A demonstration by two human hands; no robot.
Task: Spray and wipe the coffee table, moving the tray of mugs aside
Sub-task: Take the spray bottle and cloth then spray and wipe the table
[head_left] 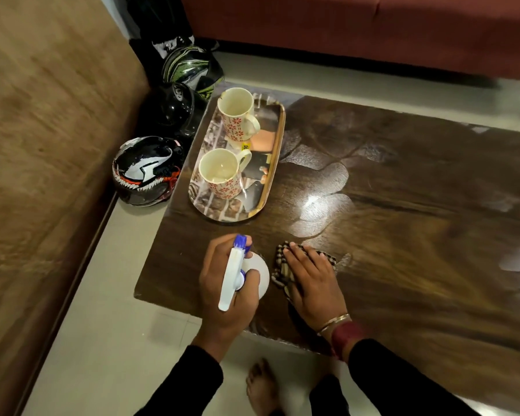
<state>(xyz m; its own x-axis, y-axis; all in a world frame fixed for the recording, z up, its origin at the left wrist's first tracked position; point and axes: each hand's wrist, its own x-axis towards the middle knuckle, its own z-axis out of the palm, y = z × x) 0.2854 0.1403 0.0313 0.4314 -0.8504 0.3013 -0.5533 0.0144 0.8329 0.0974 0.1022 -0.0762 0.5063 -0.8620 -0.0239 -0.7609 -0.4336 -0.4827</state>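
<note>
My left hand (222,292) grips a white spray bottle (234,274) with a blue nozzle, standing at the near left corner of the dark wooden coffee table (403,190). Just to its right, my right hand (312,277) lies flat on a checked brown cloth (279,265), pressing it to the tabletop. An oval tray (270,175) with a gold rim sits at the table's left end. It carries two cream mugs with red flowers, one farther away (237,115) and one closer to me (222,175).
Three motorcycle helmets (144,169) lie on the floor to the left of the table, beside a wooden panel (42,145). A red sofa (373,28) runs along the far side. My bare foot (261,385) stands on the pale tiles by the near edge.
</note>
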